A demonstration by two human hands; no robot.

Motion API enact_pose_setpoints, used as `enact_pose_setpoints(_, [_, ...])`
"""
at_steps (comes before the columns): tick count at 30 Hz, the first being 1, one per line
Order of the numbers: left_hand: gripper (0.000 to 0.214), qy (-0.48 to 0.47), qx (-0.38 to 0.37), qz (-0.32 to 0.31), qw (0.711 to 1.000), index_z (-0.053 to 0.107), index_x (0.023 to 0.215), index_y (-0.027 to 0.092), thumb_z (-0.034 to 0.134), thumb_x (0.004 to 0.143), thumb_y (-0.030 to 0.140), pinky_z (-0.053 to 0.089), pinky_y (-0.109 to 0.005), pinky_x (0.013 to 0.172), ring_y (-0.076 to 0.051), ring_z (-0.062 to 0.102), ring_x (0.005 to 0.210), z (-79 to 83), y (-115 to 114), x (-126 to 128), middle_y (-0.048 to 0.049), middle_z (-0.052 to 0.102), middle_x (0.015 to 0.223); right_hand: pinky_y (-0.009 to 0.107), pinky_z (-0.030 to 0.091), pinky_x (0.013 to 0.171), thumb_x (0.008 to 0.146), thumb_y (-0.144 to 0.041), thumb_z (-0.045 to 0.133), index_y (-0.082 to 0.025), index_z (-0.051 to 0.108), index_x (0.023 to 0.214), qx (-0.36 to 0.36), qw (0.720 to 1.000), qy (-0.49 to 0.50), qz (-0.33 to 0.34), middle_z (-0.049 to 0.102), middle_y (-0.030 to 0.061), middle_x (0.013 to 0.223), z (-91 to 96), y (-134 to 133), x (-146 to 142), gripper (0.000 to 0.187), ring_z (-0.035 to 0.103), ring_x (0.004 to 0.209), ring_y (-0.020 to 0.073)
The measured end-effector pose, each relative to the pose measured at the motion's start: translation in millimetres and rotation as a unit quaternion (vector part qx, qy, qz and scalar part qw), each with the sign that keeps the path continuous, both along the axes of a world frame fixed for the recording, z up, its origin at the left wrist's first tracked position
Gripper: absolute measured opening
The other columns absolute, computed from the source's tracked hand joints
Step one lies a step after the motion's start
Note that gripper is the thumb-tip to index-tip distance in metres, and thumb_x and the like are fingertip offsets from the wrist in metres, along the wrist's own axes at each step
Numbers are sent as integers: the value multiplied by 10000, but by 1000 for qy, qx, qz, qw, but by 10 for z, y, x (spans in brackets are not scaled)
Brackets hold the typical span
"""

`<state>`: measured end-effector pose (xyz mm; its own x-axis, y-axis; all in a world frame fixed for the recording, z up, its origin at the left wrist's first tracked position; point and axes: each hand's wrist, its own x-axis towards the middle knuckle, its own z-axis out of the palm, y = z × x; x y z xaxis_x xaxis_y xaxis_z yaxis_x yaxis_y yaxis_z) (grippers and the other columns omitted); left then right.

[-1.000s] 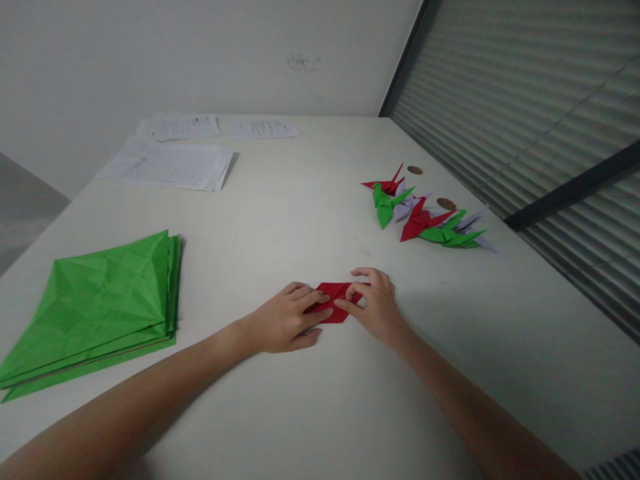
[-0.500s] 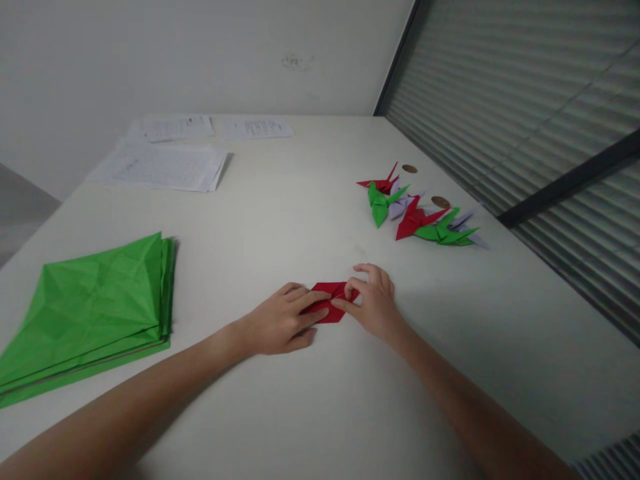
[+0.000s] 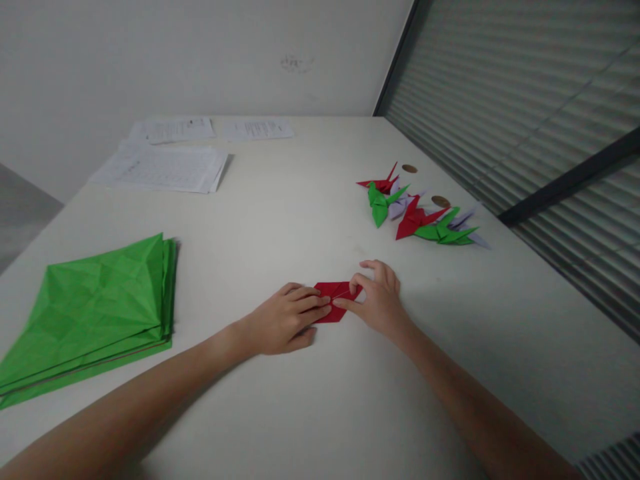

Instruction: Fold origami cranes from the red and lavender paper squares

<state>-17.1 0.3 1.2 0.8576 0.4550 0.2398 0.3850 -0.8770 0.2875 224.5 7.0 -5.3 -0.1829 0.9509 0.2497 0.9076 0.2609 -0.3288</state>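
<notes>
A small folded piece of red origami paper lies on the table between my hands. My left hand rests on its left part, with outstretched fingers pressing it down and the thumb apart, nearer me. At the right end, my right hand has its thumb and bent index finger on a flap of the paper. The other fingers of that hand curl above the table. Part of the paper is hidden under the left fingers. A crease line runs slanting across its visible face.
Several folded paper cranes in red, green and pale purple stand at the right, by two brown discs. A stack of green paper lies at the left. Printed sheets are at the far left. Window blinds border the right side.
My right hand has shifted slightly right with its fingers at the flap. The left fingers have drawn closer together on the paper. The view has shifted very slightly.
</notes>
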Motion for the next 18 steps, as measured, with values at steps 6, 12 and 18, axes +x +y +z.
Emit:
enact_pose_setpoints(6, [421,-6,3,-1,1000,531,1326,155,487,921,259,384,-444,1025,-273,529,1208,12,1,6,-129,583,1338,547,352,977,688,-444,809,-230,630,704,16,1000,-10,-14,528,105,1200,19,126,195,279,449,1197,354])
enact_pose_setpoints(12, [373,-15,24,3,1000,564,1280,141,464,964,311,415,-427,1005,-264,556,1181,1,0,-11,-137,615,1292,443,417,989,786,-356,753,-237,679,1039,-27,967,68,244,637,86,1144,132,122,160,290,551,1125,261])
enact_pose_setpoints(18, [392,-27,67,27,997,592,1216,142,460,977,423,437,-422,973,-261,593,1156,3,-26,-28,-122,674,1198,413,463,945,832,-323,714,-219,665,1138,-6,941,17,337,666,80,1131,167,14,19,327,568,1083,238])
